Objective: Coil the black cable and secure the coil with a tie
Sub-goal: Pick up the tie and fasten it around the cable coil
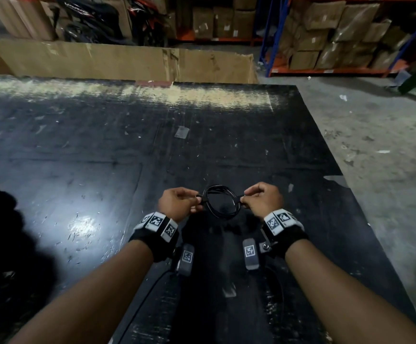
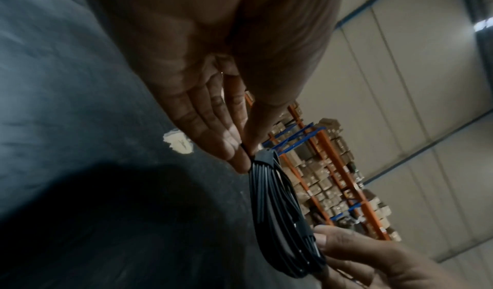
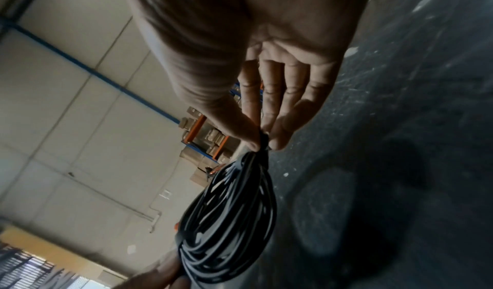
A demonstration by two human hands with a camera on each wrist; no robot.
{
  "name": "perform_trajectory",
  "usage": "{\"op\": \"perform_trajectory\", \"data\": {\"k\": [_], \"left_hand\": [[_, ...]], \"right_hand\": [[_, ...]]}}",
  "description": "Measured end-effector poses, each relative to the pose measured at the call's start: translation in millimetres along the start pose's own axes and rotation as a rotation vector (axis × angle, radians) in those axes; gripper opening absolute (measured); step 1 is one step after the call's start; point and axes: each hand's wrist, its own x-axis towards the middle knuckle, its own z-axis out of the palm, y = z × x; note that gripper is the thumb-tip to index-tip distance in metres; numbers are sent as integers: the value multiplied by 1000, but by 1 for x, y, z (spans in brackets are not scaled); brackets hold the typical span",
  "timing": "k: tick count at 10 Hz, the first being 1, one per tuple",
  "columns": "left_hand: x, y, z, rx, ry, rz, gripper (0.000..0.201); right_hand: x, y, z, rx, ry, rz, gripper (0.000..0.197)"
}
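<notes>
The black cable (image 1: pixel 223 202) is wound into a small round coil held above the dark table (image 1: pixel 102 150) between both hands. My left hand (image 1: pixel 198 199) pinches the coil's left side, where a black tie (image 2: pixel 266 156) wraps the strands. My right hand (image 1: pixel 243 201) pinches the coil's right side at another black tie (image 3: pixel 264 144). In the left wrist view the coil (image 2: pixel 280 198) hangs from my left fingertips (image 2: pixel 240 160), with the right hand (image 2: pixel 346 249) at its far end. In the right wrist view the coil (image 3: pixel 229 219) hangs below the right fingertips (image 3: pixel 253 144).
A long flattened cardboard box (image 1: pixel 117 60) lies along the table's far edge. Shelves with cardboard boxes (image 1: pixel 338 36) stand at the back right. Concrete floor (image 1: pixel 388 157) runs past the table's right edge. A small clear scrap (image 1: pixel 182 132) lies mid-table.
</notes>
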Motion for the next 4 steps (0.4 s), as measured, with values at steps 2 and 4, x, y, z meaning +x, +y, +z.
{"op": "perform_trajectory", "data": {"k": [2,4], "left_hand": [[36,-13,11,195,52,-23,12],[40,-17,-10,325,73,57,6]], "right_hand": [[22,0,8,-188,-85,10,11],[19,0,-6,-251,-67,-72,10]]}}
